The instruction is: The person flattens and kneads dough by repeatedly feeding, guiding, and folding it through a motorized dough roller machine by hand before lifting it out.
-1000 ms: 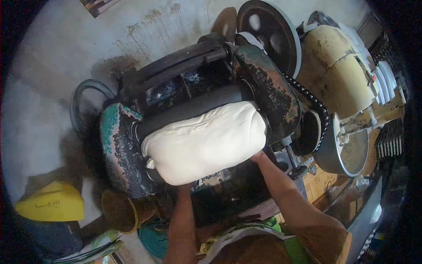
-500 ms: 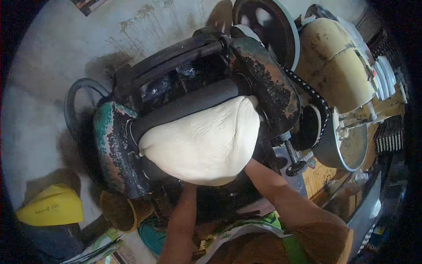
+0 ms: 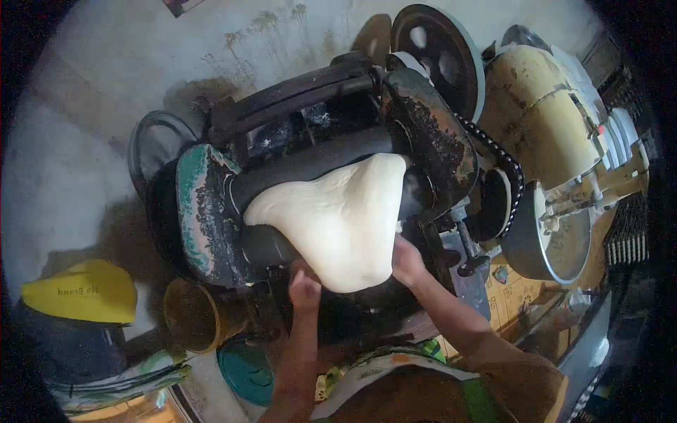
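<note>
Pale dough mass (image 3: 345,225), smooth, thick. Lies across the black rollers of the machine: broad along the far roller (image 3: 317,158), tapering into a rounded lobe at the near side, toward the body. Seems to take most of its support from the rollers, judging by the wide contact. Sits between the left housing (image 3: 204,211), with flaking green paint, and the right housing (image 3: 434,127); probably kept from sliding off sideways by both.

Left hand (image 3: 305,285): just beside the lobe's left edge, low, apparently curled. Too dark and blurred to tell whether pinching dough or merely near it.

Right hand (image 3: 407,261): close against the lobe's right edge, fingertips partly out of sight. Cannot tell whether spread, pressed together or gripping. Looks placed to steady that side.

One hand to each flank, forearms reaching in from the near side; likely a way to keep the loose lobe centred, with fingers low and away from the far roller.

Beyond the right housing: spoked wheel (image 3: 451,56) and chain (image 3: 518,173), both outboard, well apart from the dough. Farther right, metal bowl (image 3: 568,243) beneath the cream-coloured mixer (image 3: 543,120), presumably to sit under its head.
</note>
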`<action>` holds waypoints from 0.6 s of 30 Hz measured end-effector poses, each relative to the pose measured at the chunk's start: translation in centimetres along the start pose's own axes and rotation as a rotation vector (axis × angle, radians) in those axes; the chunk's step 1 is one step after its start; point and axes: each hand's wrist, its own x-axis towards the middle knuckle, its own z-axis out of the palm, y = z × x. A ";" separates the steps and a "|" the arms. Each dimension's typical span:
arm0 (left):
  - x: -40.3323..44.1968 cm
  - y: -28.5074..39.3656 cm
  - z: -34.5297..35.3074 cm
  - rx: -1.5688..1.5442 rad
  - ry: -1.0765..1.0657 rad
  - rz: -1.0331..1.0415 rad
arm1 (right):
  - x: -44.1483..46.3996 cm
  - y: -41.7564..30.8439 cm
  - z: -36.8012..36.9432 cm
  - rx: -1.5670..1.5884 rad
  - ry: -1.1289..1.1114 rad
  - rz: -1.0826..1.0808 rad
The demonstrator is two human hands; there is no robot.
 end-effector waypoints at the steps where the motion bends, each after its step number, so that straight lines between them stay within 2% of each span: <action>1: -2.5 1.0 -0.7 -0.019 -0.105 0.094 | -2.9 -1.9 2.1 0.080 -0.028 0.017; 2: -4.7 1.9 -2.6 -0.021 -0.105 0.089 | -4.2 -2.1 0.8 0.079 -0.024 0.014; 4: -8.1 2.8 -6.2 0.259 0.250 0.133 | -6.7 -2.5 -2.1 0.115 0.137 -0.033; 5: -7.7 2.5 -6.5 0.256 0.256 0.143 | -6.3 -2.2 -2.9 0.112 0.132 -0.022; 8: -3.2 1.2 -6.3 0.276 0.528 0.117 | -3.0 0.4 -6.9 -0.432 0.613 -0.124; 9: -1.6 0.6 -7.4 0.270 0.533 0.118 | -0.7 1.5 -9.1 -0.438 0.614 -0.119; 11: 3.1 -0.5 -11.4 0.450 0.315 0.048 | 5.1 2.9 -12.2 -0.434 0.437 -0.127; 12: 5.4 -0.7 -13.4 0.542 0.201 0.017 | 6.8 2.9 -11.9 -0.437 0.428 -0.123; 13: 6.6 -0.7 -13.9 0.633 0.086 -0.016 | 8.4 3.0 -11.2 -0.418 0.282 -0.176; 14: 7.0 -0.1 -14.5 0.633 0.090 -0.013 | 9.3 3.3 -10.8 -0.395 0.140 -0.227; 15: 7.6 1.0 -14.8 0.827 0.021 -0.023 | 9.9 3.3 -11.4 -0.394 0.139 -0.226; 17: 8.7 2.2 -15.5 1.207 -0.123 -0.045 | 10.3 2.0 -13.1 -0.789 0.028 -0.163; 18: 9.4 1.5 -16.9 1.201 -0.115 -0.044 | 10.6 1.7 -14.2 -0.988 -0.032 -0.123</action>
